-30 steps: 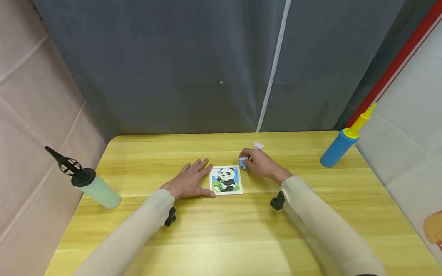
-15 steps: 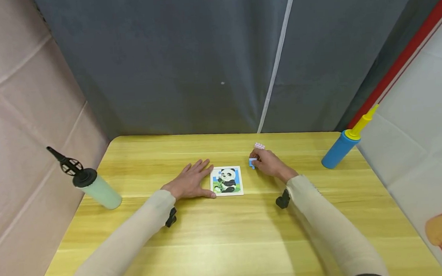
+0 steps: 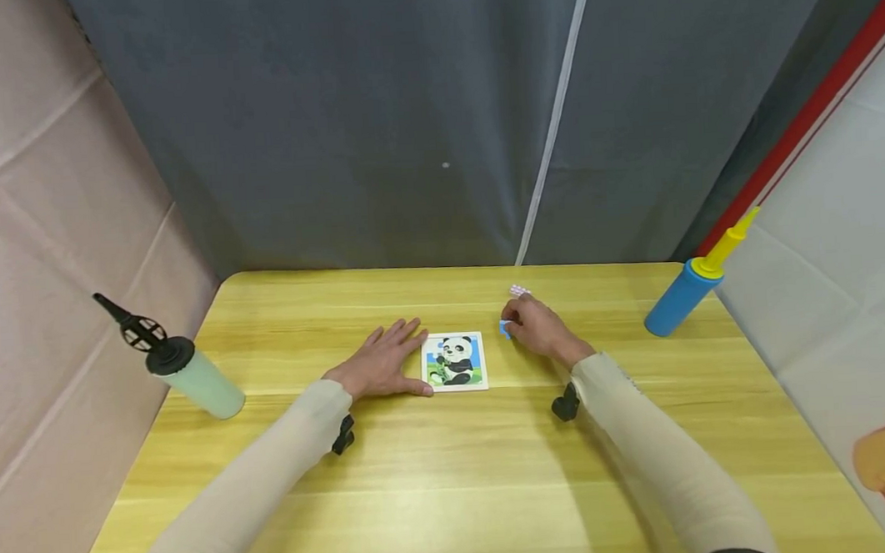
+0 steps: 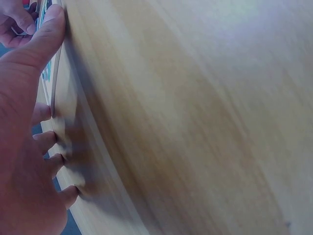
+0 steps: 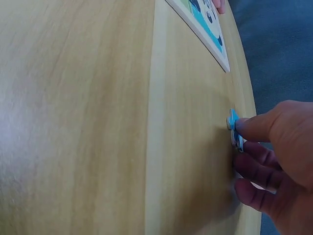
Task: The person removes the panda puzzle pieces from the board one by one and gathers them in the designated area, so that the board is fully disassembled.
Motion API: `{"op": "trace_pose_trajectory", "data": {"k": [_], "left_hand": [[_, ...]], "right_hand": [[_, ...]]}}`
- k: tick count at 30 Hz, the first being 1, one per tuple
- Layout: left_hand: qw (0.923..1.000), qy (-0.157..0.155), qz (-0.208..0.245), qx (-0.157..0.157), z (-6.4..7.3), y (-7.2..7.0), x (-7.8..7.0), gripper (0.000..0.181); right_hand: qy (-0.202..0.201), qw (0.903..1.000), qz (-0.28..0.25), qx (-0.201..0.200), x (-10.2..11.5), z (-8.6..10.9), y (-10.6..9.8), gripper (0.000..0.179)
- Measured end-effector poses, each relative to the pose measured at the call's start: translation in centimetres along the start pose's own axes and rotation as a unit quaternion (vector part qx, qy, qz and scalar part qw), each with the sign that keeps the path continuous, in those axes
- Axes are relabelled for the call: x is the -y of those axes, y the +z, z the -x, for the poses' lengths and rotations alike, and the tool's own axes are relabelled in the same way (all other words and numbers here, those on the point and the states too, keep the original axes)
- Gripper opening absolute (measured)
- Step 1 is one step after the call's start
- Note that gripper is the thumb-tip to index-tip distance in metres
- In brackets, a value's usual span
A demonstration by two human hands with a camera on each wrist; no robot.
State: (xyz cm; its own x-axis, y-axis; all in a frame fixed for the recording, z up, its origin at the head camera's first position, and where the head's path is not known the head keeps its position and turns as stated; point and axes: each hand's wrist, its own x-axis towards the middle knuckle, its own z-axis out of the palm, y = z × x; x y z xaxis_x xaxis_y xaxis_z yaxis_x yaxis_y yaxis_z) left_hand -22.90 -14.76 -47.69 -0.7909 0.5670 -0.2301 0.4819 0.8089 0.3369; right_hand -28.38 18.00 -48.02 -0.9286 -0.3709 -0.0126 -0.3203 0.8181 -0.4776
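Observation:
A square panda jigsaw puzzle (image 3: 458, 363) with a pale frame lies flat on the table. My left hand (image 3: 380, 367) rests at its left side, fingers spread, with the thumb (image 4: 49, 34) and index finger at the frame's edge. To the right of the puzzle, my right hand (image 3: 539, 328) pinches a small blue puzzle piece (image 5: 233, 117) between thumb and fingers, close above or on the tabletop; which one I cannot tell. In the head view, the fingers cover much of the piece.
Just beyond my right hand lies a small pink studded item (image 3: 518, 290). A pale green bottle (image 3: 204, 389) with a black top stands at the left. Toward the right is a blue pump (image 3: 675, 302) with a yellow nozzle. A grey curtain (image 3: 361, 147) hangs behind the table.
My right hand has moved right, away from the puzzle's corner, with the blue piece, then has nearly stopped. Less of the piece shows now. The left hand has stayed in place.

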Motion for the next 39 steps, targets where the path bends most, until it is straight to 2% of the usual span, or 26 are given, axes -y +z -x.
{"op": "trace_pose_trajectory", "data": {"k": [5, 11, 23, 29, 36, 39], "left_hand": [[1.0, 0.002, 0.003, -0.001, 0.0, -0.1, 0.0, 0.108], [1.0, 0.002, 0.005, -0.003, 0.1, -0.1, 0.0, 0.107], [1.0, -0.006, 0.003, -0.002, -0.1, 0.0, -0.1, 0.107], [1.0, -0.005, 0.003, -0.001, -0.1, -0.1, -0.1, 0.106], [1.0, 0.001, 0.005, -0.008, -0.2, 0.2, 0.2, 0.108], [1.0, 0.0, 0.005, -0.006, -0.2, 0.3, 0.3, 0.108]], "right_hand": [[-0.008, 0.9998, -0.013, -0.013, 0.3, 0.1, -0.2, 0.018], [-0.038, 0.9988, -0.023, -0.02, 2.1, 0.0, -0.5, 0.024], [-0.063, 0.9969, 0.008, 0.047, 5.9, 0.0, 2.0, 0.025], [-0.065, 0.9964, 0.02, 0.051, 6.8, 0.1, 2.8, 0.027], [-0.086, 0.995, 0.025, 0.045, 7.0, -0.1, 3.3, 0.027], [-0.081, 0.9951, 0.028, 0.051, 7.3, -0.2, 3.2, 0.028]]}}
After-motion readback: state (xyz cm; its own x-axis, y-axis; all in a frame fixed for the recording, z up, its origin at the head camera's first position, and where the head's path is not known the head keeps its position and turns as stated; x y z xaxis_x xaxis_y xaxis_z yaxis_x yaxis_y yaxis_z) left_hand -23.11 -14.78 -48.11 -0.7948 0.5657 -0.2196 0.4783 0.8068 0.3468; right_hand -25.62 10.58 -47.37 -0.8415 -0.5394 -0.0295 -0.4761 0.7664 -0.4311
